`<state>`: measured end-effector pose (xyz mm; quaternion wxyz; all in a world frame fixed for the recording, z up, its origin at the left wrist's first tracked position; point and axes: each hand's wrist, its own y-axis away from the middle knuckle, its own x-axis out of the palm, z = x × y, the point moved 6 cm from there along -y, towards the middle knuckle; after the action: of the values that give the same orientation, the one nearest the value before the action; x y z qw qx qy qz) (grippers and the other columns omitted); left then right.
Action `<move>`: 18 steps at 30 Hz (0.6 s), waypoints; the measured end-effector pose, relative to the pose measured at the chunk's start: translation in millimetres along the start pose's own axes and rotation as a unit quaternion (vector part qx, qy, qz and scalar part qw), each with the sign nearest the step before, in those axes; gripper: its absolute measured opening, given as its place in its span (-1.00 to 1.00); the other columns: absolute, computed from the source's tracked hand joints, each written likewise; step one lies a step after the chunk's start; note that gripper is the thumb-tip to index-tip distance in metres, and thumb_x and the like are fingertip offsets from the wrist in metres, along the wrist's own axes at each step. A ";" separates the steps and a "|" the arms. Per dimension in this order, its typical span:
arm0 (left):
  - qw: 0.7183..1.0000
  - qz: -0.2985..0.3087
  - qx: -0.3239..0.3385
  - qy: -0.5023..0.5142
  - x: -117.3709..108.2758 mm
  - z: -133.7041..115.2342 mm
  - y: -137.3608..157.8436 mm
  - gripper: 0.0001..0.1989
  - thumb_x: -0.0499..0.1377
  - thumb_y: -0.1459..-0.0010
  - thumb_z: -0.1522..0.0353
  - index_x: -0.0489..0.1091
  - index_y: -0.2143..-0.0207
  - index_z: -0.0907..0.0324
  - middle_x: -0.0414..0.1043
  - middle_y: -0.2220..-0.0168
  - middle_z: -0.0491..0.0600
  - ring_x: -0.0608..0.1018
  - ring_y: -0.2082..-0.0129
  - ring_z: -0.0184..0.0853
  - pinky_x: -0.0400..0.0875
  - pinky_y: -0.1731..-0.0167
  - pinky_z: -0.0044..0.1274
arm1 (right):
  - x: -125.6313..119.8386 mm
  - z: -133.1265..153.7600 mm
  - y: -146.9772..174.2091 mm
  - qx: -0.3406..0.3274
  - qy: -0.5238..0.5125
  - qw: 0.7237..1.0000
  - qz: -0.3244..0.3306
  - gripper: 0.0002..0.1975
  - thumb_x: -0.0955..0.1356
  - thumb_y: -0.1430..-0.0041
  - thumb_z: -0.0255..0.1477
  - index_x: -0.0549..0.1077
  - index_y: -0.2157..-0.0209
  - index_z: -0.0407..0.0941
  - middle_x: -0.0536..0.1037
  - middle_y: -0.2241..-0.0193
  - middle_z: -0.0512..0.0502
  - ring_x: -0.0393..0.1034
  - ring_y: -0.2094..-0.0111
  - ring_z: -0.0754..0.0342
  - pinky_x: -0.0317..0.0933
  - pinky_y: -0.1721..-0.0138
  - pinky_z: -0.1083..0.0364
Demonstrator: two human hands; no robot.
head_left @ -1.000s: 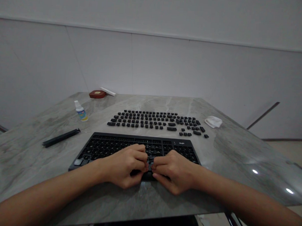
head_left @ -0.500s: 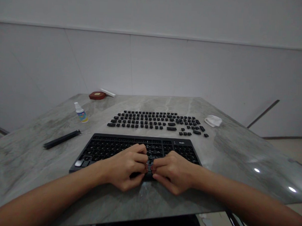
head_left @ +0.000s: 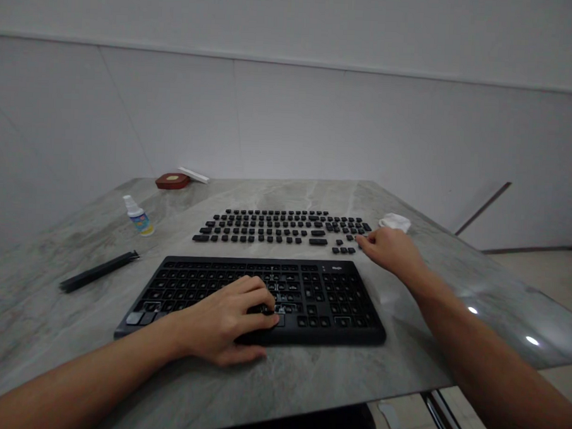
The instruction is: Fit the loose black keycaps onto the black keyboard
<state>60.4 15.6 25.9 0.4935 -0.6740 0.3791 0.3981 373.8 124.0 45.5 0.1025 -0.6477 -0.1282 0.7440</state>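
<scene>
A black keyboard (head_left: pixel 257 333) lies in front of me, most of its key positions stripped of caps. My left hand (head_left: pixel 229 313) rests over its lower middle, holding nothing I can see; the index fingertip touches a key in the bottom row and the thumb lies apart near the front edge. Beyond the keyboard, loose black keycaps (head_left: pixel 317 242) are laid out in rows like a keyboard layout. My right hand (head_left: pixel 391 247) is at the right end of these rows, thumb and fingers pinched at a keycap, which they largely hide.
A white cloth (head_left: pixel 399 221) lies behind my right hand. On the left are a spray bottle (head_left: pixel 140 218) and a long black bar-shaped piece (head_left: pixel 98 271). A reddish-brown case (head_left: pixel 172 182) and a white flat strip (head_left: pixel 193 174) sit at the back by the wall.
My right hand has left the keyboard and moved forward and right to the loose keycaps. My left hand stays on the keyboard, its fingers straighter. The view has shifted slightly right.
</scene>
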 end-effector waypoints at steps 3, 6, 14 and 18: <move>1.000 0.008 -0.011 -0.015 1.9 0.6 1.3 -0.63 0.28 -0.20 0.32 0.42 -0.04 0.25 0.41 0.02 0.20 0.40 0.03 -0.04 0.44 0.05 -0.20 | 6.4 -14.0 -5.6 -0.002 0.000 1.000 0.015 -0.68 0.31 -0.19 -0.36 0.60 0.53 -0.17 0.57 0.58 -0.21 0.45 0.50 -0.05 0.12 0.44 0.07; 0.999 -0.005 -0.012 -0.051 2.5 -0.7 1.5 -0.66 0.26 -0.21 0.37 0.43 -0.03 0.24 0.43 0.04 0.17 0.40 0.03 -0.03 0.44 0.07 -0.20 | 13.8 -8.0 -8.9 -0.056 -0.028 0.998 0.027 -0.78 0.35 -0.18 -0.41 0.66 0.28 -0.13 0.67 0.35 -0.17 0.53 0.33 -0.05 0.27 0.31 0.08; 0.997 -0.023 -0.006 -0.079 3.1 -1.7 0.6 -0.68 0.26 -0.21 0.35 0.44 0.00 0.25 0.51 0.12 0.11 0.48 0.15 -0.12 0.50 0.16 -0.29 | 38.7 19.4 -6.1 -0.203 -0.080 0.974 0.067 -0.84 0.39 -0.22 -0.48 0.64 0.21 -0.07 0.64 0.14 -0.11 0.51 0.06 -0.06 0.30 -0.07 -0.02; 0.996 -0.025 0.021 -0.081 5.0 -5.2 1.4 -0.74 0.23 -0.24 0.38 0.44 0.03 0.30 0.54 0.15 0.11 0.51 0.21 -0.17 0.55 0.22 -0.36 | 47.1 23.0 -5.3 -0.220 -0.083 0.969 0.074 -0.86 0.41 -0.19 -0.49 0.64 0.25 -0.04 0.65 0.16 -0.09 0.49 0.07 -0.11 0.31 -0.04 -0.09</move>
<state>62.0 9.7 21.9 0.5468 -0.6381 0.3292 0.4307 344.4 142.7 6.0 -0.1090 -0.5982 -0.2484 0.7541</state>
